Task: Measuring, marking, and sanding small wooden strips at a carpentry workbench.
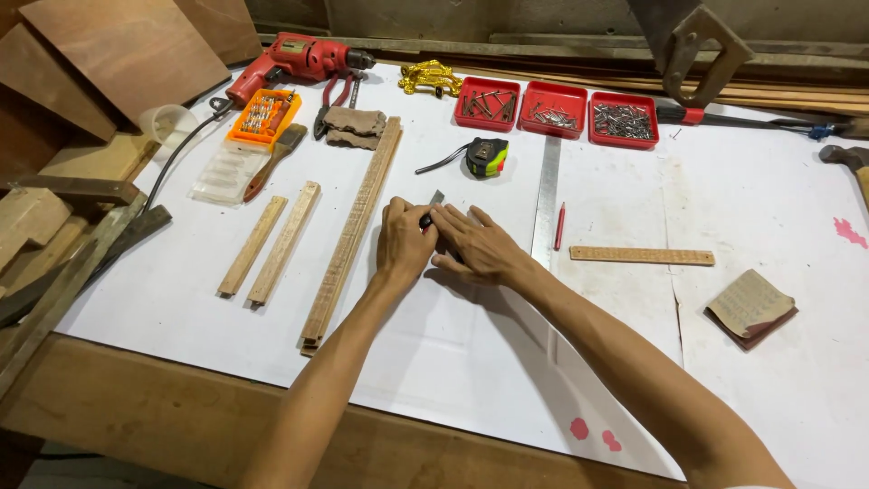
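Both hands meet near the middle of the white-covered counter (453, 362). The left hand (403, 240) closes its grip around a small dark-handled tool (429, 214) with a short metal blade showing at its tip, most likely a chisel or utility knife; the tool lies just right of the long wooden strip (353, 231). The right hand (480, 246) pinches the same tool from the other side, fingers bent over it. To handle it well, the person probably needs both wrists resting low on the counter, fingertips clear of the blade edge, and slow pressure. A steel ruler (546, 199) and red pencil (558, 226) lie nearby.
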